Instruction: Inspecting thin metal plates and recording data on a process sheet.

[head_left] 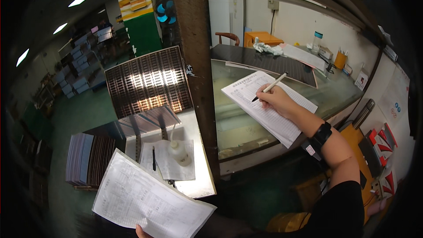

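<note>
My right hand (276,100) grips a pen (274,82) with a light barrel, its dark tip pointing down at a stack of printed forms (282,125). The stack lies at a slant on a glass-topped table (240,137), and the side of my hand rests on it. Low in the view, my left hand (140,232) shows only a thumb, pressed on the edge of a large printed sheet (145,196); its other fingers are hidden under the paper. The sheet is held tilted in front of a lit white work surface (200,167).
A squeeze bottle (179,153) and a black pen (154,158) lie near papers on the lit surface. Dark patterned panels (147,79) lean behind it, with more stacked at left (90,156). A brown post (194,31) divides the two surfaces. White gloves (269,48) lie on a dark panel (246,58).
</note>
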